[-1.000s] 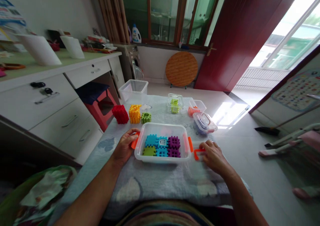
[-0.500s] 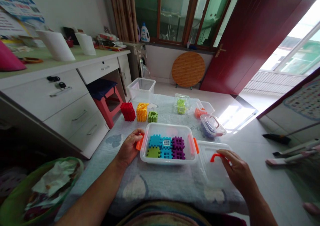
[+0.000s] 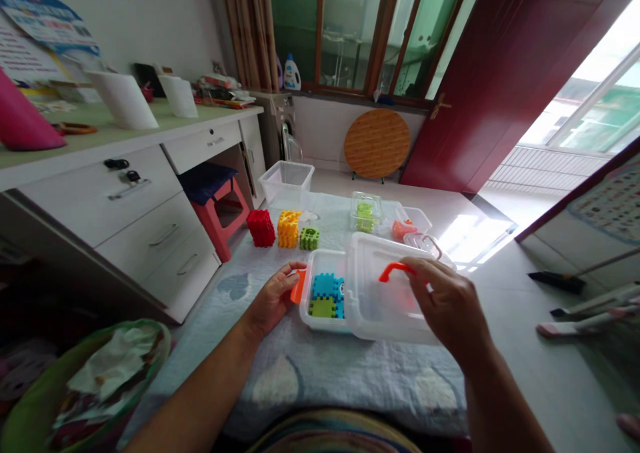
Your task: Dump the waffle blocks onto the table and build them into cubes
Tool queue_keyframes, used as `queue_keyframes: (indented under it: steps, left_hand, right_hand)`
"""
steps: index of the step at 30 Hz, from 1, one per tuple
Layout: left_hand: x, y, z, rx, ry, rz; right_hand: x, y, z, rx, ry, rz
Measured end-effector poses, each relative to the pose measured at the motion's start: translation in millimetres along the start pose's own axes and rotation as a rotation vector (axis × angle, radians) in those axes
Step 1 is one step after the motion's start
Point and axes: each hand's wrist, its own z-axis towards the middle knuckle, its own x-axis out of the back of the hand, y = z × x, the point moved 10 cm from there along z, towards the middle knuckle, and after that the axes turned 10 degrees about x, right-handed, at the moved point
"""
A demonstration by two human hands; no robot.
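A red stack of blocks [image 3: 261, 228], a yellow stack [image 3: 289, 229] and a small green block [image 3: 309, 239] stand at the back left of the cloth [image 3: 350, 383]. In front of me, the person's left hand [image 3: 274, 299] has thumb and fingers closed about the orange clip [image 3: 299, 287] on the left end of the box [image 3: 327, 325], which rests on the cloth, blue blocks [image 3: 324, 285] showing inside. The lid [image 3: 373, 313], lying right of it half a second ago, has been lifted across by its red handle [image 3: 396, 267], gripped in the right hand [image 3: 450, 299], well apart from the left; the box is now partly covered, though I'd judge the lid isn't seated. Its cloudy plastic hides the box's right part, so I can't tell what lies there; the fingers cover some of the handle, and the tub [image 3: 420, 241] behind is mostly blocked from sight
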Motion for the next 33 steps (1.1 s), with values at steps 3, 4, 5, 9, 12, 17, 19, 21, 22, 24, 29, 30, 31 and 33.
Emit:
queue_keyframes:
  steps: [3,4,5,9,12,17,19,21,22,24,29,30,31,33]
  left_hand:
    - [-2.8,-1.4,-1.5,0.023,-0.028,-0.030]
    - [-3.7,-1.5,-1.9,0.026,-0.036,-0.043]
    - [-4.3,-1.5,-2.1,0.027,-0.042,-0.054]
    - [-3.8,-2.6,-1.5,0.024,-0.051,-0.071]
    - [-2.4,-3.7,-1.1,0.022,-0.052,-0.070]
    - [-5.1,-3.8,-3.2,0.034,-0.055,-0.057]
    - [-7.6,-2.8,-4.4,0.035,-0.059,-0.050]
    - [-9.0,-2.0,-5.2,0.036,-0.059,-0.039]
    - [-9.2,-1.8,-5.5,0.036,-0.058,-0.034]
    - [-9.0,-1.9,-5.5,0.035,-0.057,-0.021]
    - [-6.9,-3.0,-4.1,0.023,-0.059,0.020]
    - [-6.3,-2.8,-4.1,0.018,-0.052,0.030]
    - [-6.0,-2.6,-4.3,0.015,-0.044,0.043]
    - [-6.1,-1.4,-6.0,0.010,-0.021,0.071]
  right_hand:
    - [-36.0,-19.4,26.2,0.037,-0.122,0.003]
    - [-46.7,-22.3,31.3,0.039,-0.170,-0.012]
    - [-56.5,-24.1,34.8,0.038,-0.219,-0.032]
    - [-83.6,-24.9,36.5,0.006,-0.372,-0.125]
    - [-93.0,-28.3,32.6,0.001,-0.419,-0.158]
    - [-93.9,-31.7,29.4,-0.028,-0.471,-0.139]
    - [-93.1,-34.1,28.6,-0.040,-0.494,-0.074]
    - [-93.3,-38.8,27.4,-0.038,-0.502,-0.005]
    - [-93.7,-41.3,26.6,-0.037,-0.497,0.016]
    - [-94.9,-44.9,24.0,-0.043,-0.476,0.029]
    - [-92.5,-47.0,16.0,-0.064,-0.415,0.107]
    - [-87.9,-43.9,14.8,-0.067,-0.388,0.148]
    - [-81.1,-38.2,13.4,-0.075,-0.346,0.187]
    - [-64.0,-16.4,7.0,-0.131,-0.226,0.240]
